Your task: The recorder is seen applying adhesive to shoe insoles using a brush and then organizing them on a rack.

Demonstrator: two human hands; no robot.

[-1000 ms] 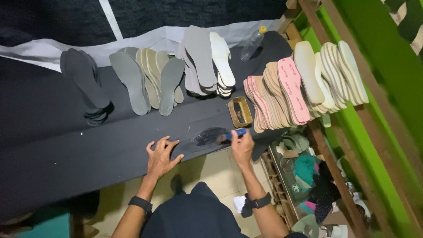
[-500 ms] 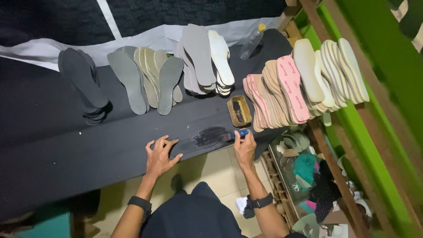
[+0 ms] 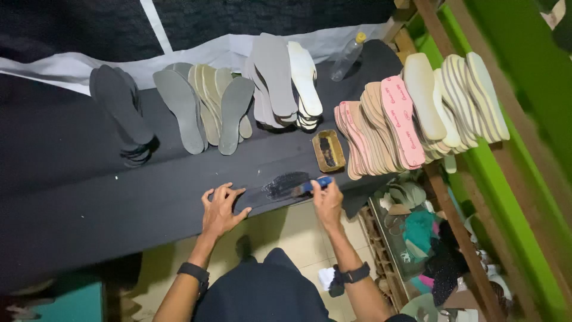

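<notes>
Black workbench (image 3: 89, 197) with fanned insole stacks (image 3: 381, 125), glue tin (image 3: 328, 150), bottle (image 3: 347, 56).

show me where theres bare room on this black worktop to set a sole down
Bare: the front strip of the black worktop left of the left hand, below the dark soles. Crowded: the back edge, with grey soles and pink soles; the right hand holds a brush.

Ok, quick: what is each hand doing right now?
Left hand: open, fingers spread flat on the black table, holding nothing.
Right hand: closed on a blue-handled brush.
</notes>
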